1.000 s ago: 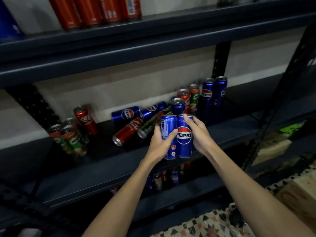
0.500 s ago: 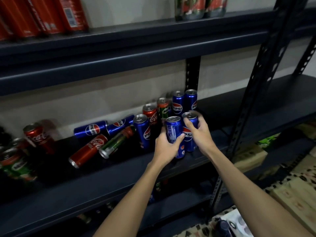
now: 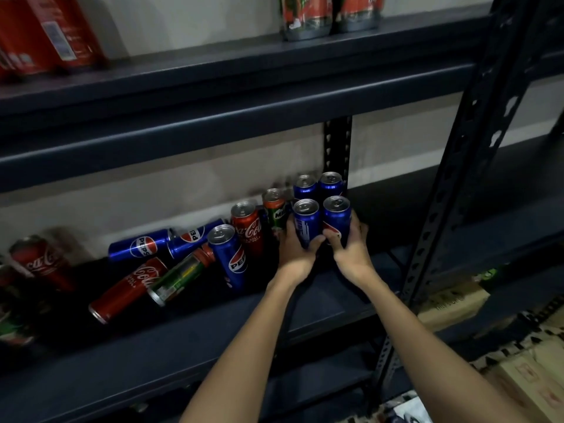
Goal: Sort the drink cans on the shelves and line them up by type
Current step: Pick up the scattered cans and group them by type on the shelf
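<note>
Hands are mid-placement: the left hand (image 3: pixel 297 251) clasps one upright blue Pepsi can (image 3: pixel 306 219) and the right hand (image 3: pixel 351 250) its twin (image 3: pixel 336 216), just before two standing blue cans (image 3: pixel 317 186) on the dark metal shelf (image 3: pixel 320 303), so next comes a level set-down and release, I'd say.

Storeroom or shop back-stock area, not living space. Evidence: dark boltless steel rack (image 3: pixel 476 123) with perforated uprights, several tiers. Middle shelf (image 3: pixel 320 303) carries mixed drink cans, blue Pepsi cans (image 3: pixel 317 187) upright at back, Coca-Cola can (image 3: pixel 128 288) lying on side. Red cans (image 3: pixel 45 35) on upper shelf. Cardboard boxes (image 3: pixel 451 303) low at right. Bare plain wall (image 3: pixel 183 22) behind rack.
</note>
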